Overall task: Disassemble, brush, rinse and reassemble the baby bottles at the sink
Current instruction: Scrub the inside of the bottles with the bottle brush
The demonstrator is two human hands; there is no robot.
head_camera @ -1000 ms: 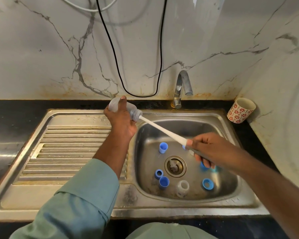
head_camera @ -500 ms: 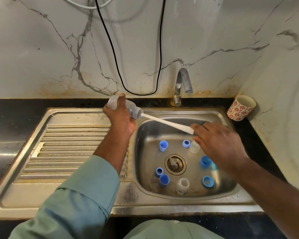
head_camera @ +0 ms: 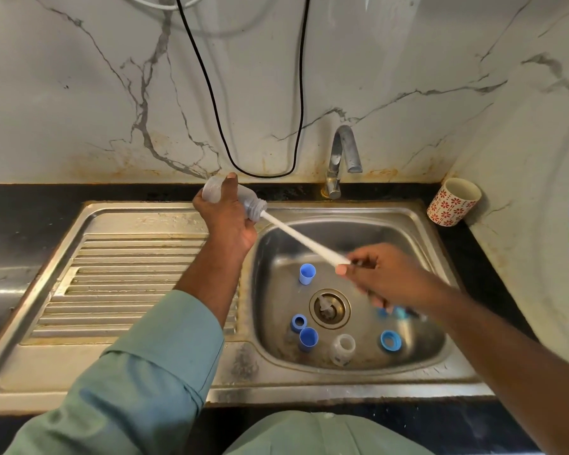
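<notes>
Bottle (head_camera: 234, 198) in the left hand (head_camera: 225, 221), clear and lying nearly on its side, fingers curled round its body and the thumb over the top, held above the back rim of the sink (head_camera: 418, 224) where the basin meets the ribbed draining board (head_camera: 125, 277). Its open neck points toward the right hand (head_camera: 385, 277), and a long white brush handle (head_camera: 303, 241) runs from that neck down to it; the right hand's fingers are closed around the handle's far end, thumb tip pressed on top, though motion blur softens the grip. Below and between the hands, on the basin floor, the loose parts lie scattered around the drain (head_camera: 329, 308): a blue cap (head_camera: 307, 274) standing just beneath the handle, a blue ring (head_camera: 298, 322) and a second blue cap (head_camera: 308, 338) nearer the person on the left hand's side, a clear second bottle (head_camera: 342, 349) lying beside them, and a blue collar ring (head_camera: 390, 340) under the right forearm. More blue pieces show behind the right wrist, too hidden to tell apart. Beyond the hands the tap (head_camera: 340, 159) stands at the wall, no water visible at its spout, with a black cable (head_camera: 211, 93) looping down the marble. Off past the right hand, a flower-patterned cup (head_camera: 454, 201) sits on the dark tabletop (head_camera: 20, 208) in the corner.
</notes>
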